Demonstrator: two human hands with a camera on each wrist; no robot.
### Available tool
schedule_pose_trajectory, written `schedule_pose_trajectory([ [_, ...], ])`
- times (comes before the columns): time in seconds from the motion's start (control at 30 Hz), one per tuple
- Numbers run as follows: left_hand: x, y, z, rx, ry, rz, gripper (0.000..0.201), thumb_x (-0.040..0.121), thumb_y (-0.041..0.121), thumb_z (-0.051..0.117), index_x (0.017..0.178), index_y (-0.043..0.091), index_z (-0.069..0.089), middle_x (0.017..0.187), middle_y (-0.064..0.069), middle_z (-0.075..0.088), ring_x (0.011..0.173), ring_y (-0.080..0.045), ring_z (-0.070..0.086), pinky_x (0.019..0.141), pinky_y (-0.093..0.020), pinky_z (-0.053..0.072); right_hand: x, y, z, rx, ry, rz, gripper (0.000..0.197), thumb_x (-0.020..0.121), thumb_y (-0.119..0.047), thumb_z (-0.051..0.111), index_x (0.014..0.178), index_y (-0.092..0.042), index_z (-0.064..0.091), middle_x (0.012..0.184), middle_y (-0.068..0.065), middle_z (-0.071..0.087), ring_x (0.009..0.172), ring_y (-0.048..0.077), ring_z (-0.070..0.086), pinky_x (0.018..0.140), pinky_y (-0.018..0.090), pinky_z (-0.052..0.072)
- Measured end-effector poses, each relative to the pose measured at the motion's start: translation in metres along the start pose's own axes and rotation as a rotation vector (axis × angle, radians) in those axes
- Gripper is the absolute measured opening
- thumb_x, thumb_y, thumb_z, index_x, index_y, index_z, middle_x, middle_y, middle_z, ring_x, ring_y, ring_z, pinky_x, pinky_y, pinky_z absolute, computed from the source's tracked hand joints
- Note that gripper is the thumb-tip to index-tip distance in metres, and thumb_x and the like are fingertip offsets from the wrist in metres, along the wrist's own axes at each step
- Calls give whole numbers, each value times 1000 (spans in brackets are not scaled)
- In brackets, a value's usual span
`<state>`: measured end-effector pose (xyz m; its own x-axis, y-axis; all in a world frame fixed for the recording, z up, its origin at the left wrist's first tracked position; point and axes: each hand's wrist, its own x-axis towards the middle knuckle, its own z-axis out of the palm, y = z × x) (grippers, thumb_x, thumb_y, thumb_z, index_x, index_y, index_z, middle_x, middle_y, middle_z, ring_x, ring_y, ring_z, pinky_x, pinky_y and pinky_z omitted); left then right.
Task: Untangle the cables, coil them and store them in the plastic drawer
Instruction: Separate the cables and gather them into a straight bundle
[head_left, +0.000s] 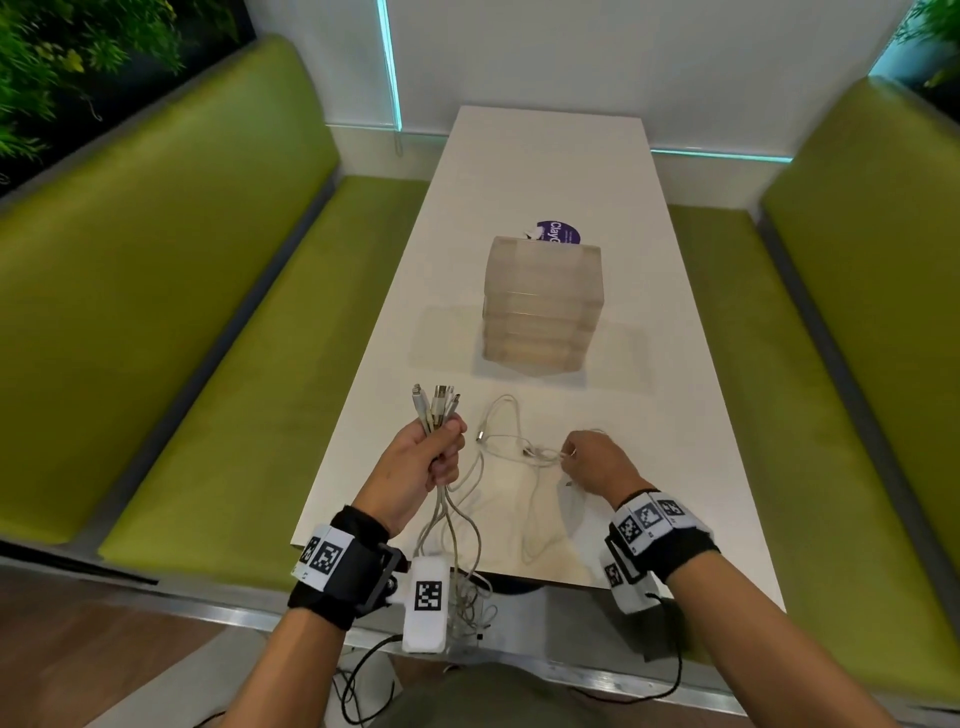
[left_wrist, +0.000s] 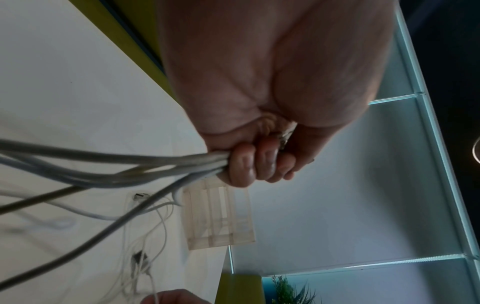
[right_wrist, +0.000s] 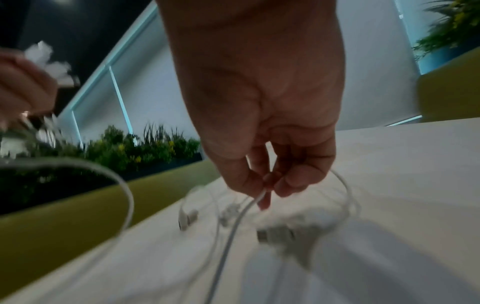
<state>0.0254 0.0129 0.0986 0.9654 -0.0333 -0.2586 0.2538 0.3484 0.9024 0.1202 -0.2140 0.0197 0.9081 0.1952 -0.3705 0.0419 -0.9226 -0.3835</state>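
Between the two hands, white cables (head_left: 511, 457) lie in a loose tangle on the table (head_left: 545, 171), some hanging off its near edge. The left hand (head_left: 423, 462) has its fingers (left_wrist: 240, 164) curled tight round a bundle of plug ends (head_left: 436, 405) that stand up above them. The right hand (head_left: 597, 460) pinches one thin strand (right_wrist: 233, 222) at its fingers (right_wrist: 293, 181). To do this step well, I judge it best to draw that strand slowly away from the clenched bundle, following it through each crossing instead of tugging. Beyond the fingers stands the plastic drawer (head_left: 540, 306), shut, well apart from them. A purple label (head_left: 558, 234) peeks behind it; green benches (head_left: 208, 270) flank the table.
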Motion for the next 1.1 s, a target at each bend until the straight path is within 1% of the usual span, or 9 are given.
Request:
schedule_pose_trajectory([
  [0.2,3,-1,6,-3,-32,0,22,100,11,38,87,8,55,64,1,49,49,-8,32,49,-19,29,-22,-9,-55,453,171,34,12,87,-16,62,87,-5,67,70,2,63,71,19,59,63,28,47],
  [0.3,8,-4,12,6,13,28,24,101,13,37,88,8,56,71,-3,64,52,-9,43,51,-19,36,-43,-29,-67,734,245,-113,11,86,-17,67,87,-7,67,74,2,66,70,15,60,66,28,50],
  [0.4,13,-6,17,-35,65,38,25,102,15,36,89,8,56,89,-9,74,66,-12,63,61,-21,49,-66,-58,-61,775,202,-304,10,85,-18,69,81,-9,67,76,6,67,70,12,57,68,27,46],
  [0.5,14,-6,22,-109,42,35,23,102,14,36,96,3,55,96,-12,74,87,-20,71,74,-28,56,-80,-81,-46,764,56,-425,12,86,-15,67,75,-18,66,75,-16,67,70,3,58,69,17,45],
  [0.6,11,-7,21,-168,17,18,26,102,14,36,102,0,57,113,-19,69,106,-29,65,90,-35,54,-79,-92,-31,711,25,-445,15,88,-18,65,77,-27,67,74,-31,63,68,-3,56,70,17,46],
  [0.77,8,-9,18,-219,4,17,26,103,13,32,105,1,56,122,-20,64,113,-28,63,83,-31,55,-75,-98,-25,765,72,-396,15,89,-16,63,76,-23,67,63,-18,61,50,-3,50,52,9,39],
  [0.87,5,-8,18,-262,-14,19,29,102,15,35,106,-1,59,120,-17,66,113,-26,63,86,-29,55,-74,-99,-24,834,104,-373,13,89,-19,65,76,-21,68,61,-24,62,51,4,50,54,11,40],
  [1.0,3,-9,19,-234,-15,28,28,99,14,38,104,1,61,121,-15,66,114,-27,62,85,-28,54,-69,-99,-25,831,66,-336,16,87,-22,68,71,-19,66,61,-14,64,50,11,49,55,17,42],
  [1.1,5,-11,20,-179,-3,46,28,97,18,41,105,2,61,119,-14,67,115,-27,61,93,-34,52,-65,-95,-31,704,-54,-346,20,87,-34,66,72,-21,65,64,-7,65,55,7,54,61,19,44],
])
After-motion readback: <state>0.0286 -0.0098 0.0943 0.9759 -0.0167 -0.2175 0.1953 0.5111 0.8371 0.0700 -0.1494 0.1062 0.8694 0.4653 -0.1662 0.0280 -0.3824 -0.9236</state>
